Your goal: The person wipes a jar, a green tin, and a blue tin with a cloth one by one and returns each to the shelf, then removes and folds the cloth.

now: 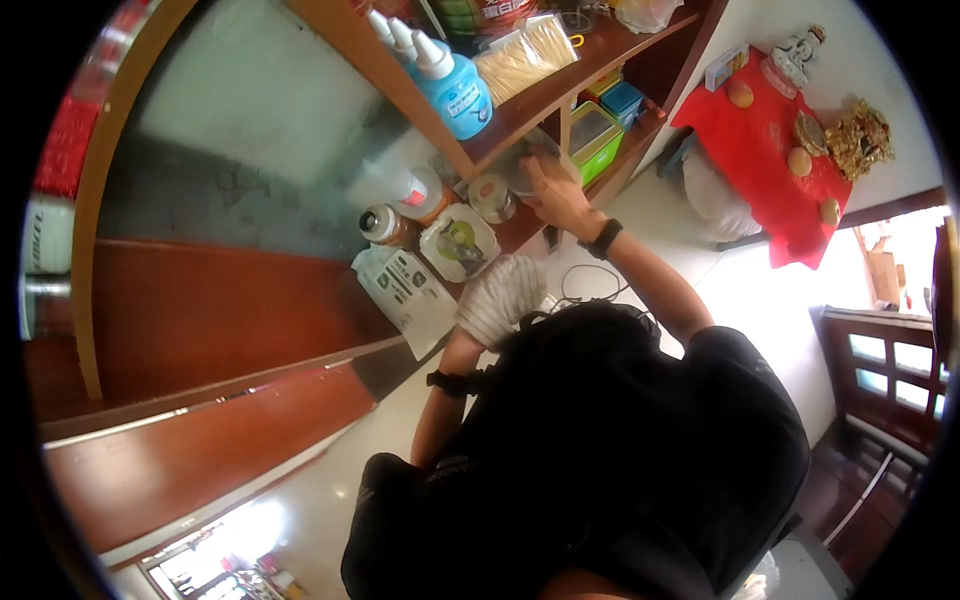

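Two hands work at the R end of the bench point(235, 310), among jars & pkts. R hand point(562, 195) is bare, dark watch point(602, 239) on the wrist, fingers extended over a clear container point(524, 168) just under the shelf point(540, 95); they touch it, but can't tell if they actually grip. L hand point(490, 300) is mostly hidden by a striped cloth point(512, 290), so can't tell whether its fingers are curled or spread; dark band point(456, 383) on that wrist.

Key relation: clear container lies up & to the R of the cloth, well apart from L hand, right at the R fingertips, so R is the nearer hand. Container looks roundish, no obvious long axis; its tilt is unclear, part of it being behind the fingers.

Btwn the two hands, on the L side: a small glass jar point(491, 199), just beside the container, & a white tub w/ green print point(460, 243), near the cloth. Further L, a dark-lidded jar point(382, 226) stands next to a plastic jar w/ brown contents point(428, 196); a white pkt point(405, 292) lies below them, near the bench edge. Blue bottles point(458, 95) are on the shelf above, w/ a green box point(597, 146) in the lower compartment.
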`<state>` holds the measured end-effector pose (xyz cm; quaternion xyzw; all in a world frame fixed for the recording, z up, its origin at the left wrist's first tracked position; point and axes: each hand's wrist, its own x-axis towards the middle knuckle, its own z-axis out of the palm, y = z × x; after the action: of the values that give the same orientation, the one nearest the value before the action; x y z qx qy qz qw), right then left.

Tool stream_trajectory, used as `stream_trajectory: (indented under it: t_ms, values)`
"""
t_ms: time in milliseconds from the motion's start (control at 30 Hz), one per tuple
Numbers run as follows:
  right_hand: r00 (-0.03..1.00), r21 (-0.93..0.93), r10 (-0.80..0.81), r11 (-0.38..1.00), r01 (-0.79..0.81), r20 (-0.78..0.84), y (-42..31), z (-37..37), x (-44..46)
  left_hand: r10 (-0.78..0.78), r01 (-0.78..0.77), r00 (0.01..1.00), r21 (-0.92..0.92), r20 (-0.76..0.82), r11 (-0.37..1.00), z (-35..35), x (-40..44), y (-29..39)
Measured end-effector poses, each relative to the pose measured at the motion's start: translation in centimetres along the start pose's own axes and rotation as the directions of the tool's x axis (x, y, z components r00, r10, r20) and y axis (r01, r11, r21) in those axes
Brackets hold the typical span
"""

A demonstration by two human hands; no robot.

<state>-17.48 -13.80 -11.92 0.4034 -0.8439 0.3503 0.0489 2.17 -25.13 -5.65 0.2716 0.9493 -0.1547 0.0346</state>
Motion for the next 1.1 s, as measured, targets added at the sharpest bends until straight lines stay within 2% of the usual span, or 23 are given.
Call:
stream_trajectory:
  t_ms: [67, 167, 367, 467, 567, 667, 767, 867, 967, 1000, 1100]
  values:
    - [0.996, 0.0, -0.06, 0.998, 0.06, -0.067, 0.8, 0.8, 0.5, -0.012, 0.01, 1.0, -0.077, -0.029, 0.997, 0.3, 0.2, -0.7]
    - [0.994, -0.074, -0.085, 0.994, 0.08, -0.074, 1.3, 1.5, 0.4, -0.036, 0.039, 0.999, -0.199, 0.02, 0.979, 0.6, -0.1, -0.6]
    - [0.994, 0.01, -0.105, 0.994, 0.106, -0.042, 2.3, 1.9, -0.3, -0.047, 0.074, 0.994, -0.275, 0.102, 0.959, 0.2, -1.3, 0.0]
    - [0.997, 0.047, 0.02, 0.999, -0.023, 0.072, 2.4, 1.9, -0.4, -0.05, 0.085, 0.99, -0.282, 0.129, 0.956, 0.2, -1.6, 0.3]
    - [0.99, -0.116, -0.116, 0.987, 0.106, -0.082, 1.8, 1.7, -0.6, -0.06, 0.1, 0.987, -0.281, 0.147, 0.955, 0.0, -1.7, 0.5]
    - [0.986, -0.12, -0.115, 0.988, 0.101, -0.118, 1.0, 1.1, -1.0, -0.083, 0.127, 0.983, -0.286, 0.162, 0.95, -0.2, -1.7, 0.9]
    - [0.975, -0.08, -0.144, 0.988, 0.132, -0.167, 0.6, 0.6, -0.9, -0.101, 0.15, 0.979, -0.289, 0.178, 0.946, -0.5, -1.3, 1.2]
    - [0.995, 0.01, -0.041, 0.999, 0.042, -0.091, -0.8, -0.7, -1.8, -0.117, 0.171, 0.974, -0.287, 0.196, 0.943, -0.7, -0.7, 1.9]
    - [0.995, 0.13, -0.08, 0.988, 0.087, -0.052, -2.1, -2.0, -3.3, -0.133, 0.193, 0.966, -0.276, 0.221, 0.942, -0.7, 0.2, 2.7]
    - [0.985, 0.143, -0.134, 0.978, 0.149, -0.106, -2.3, -2.2, -3.8, -0.14, 0.202, 0.963, -0.272, 0.23, 0.941, -0.7, 0.6, 3.0]
    - [0.974, 0.241, -0.203, 0.945, 0.222, -0.103, -3.0, -3.9, -6.0, -0.159, 0.228, 0.951, -0.251, 0.266, 0.941, -1.0, 2.2, 4.1]
